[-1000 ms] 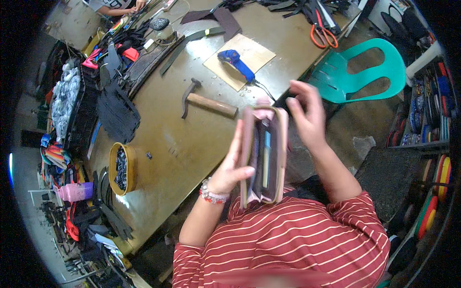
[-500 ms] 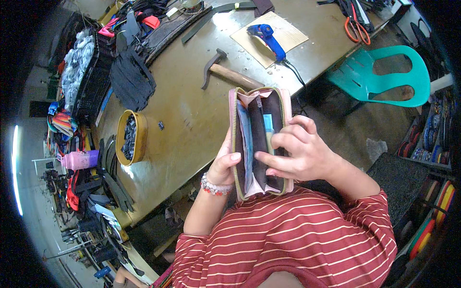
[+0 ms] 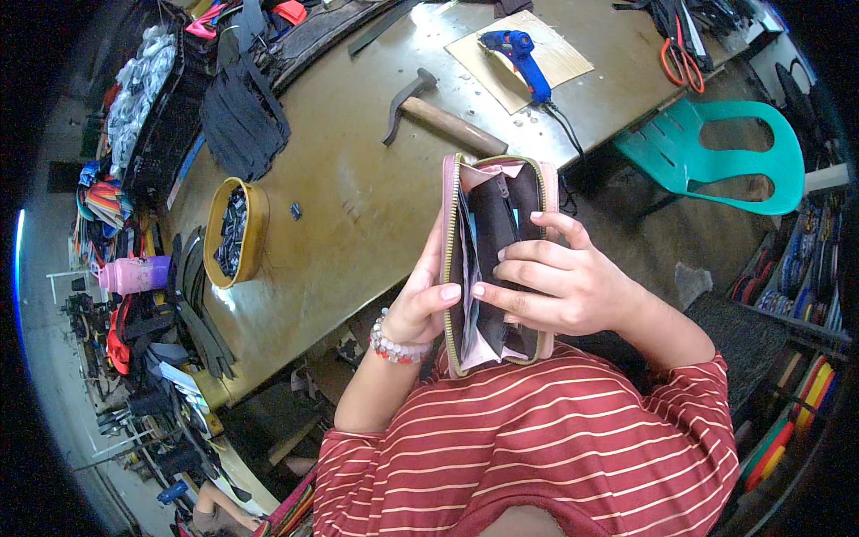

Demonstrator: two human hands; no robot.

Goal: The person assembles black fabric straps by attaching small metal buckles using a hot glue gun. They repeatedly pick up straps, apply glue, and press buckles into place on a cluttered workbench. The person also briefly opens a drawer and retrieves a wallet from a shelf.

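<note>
A pink zip-around wallet (image 3: 449, 215) stands unzipped in front of my chest, its dark inside facing up. My left hand (image 3: 419, 302) is closed round its left side, with the thumb over the brass zip edge. My right hand (image 3: 577, 282) reaches in from the right. Its fingertips press on the dark middle divider (image 3: 490, 210), which has a zip of its own, while another finger rests by the right rim. Bluish paper slips, perhaps banknotes, show in the left compartment. A small blue edge peeks out beyond the divider, and the rest of it is hidden.
On the table (image 3: 331, 170) lie a hammer (image 3: 456, 125), a blue glue gun (image 3: 523, 63) on a board, and a yellow tub (image 3: 257, 237) of small dark pieces. Orange-handled scissors (image 3: 684, 67) hang at the far right edge, near a green chair (image 3: 707, 157). Black straps (image 3: 246, 134) are heaped left.
My right fingers have moved the wallet's middle divider rightward, so the blue-and-yellowish paper behind it is now mostly covered. The view has shifted slightly.
</note>
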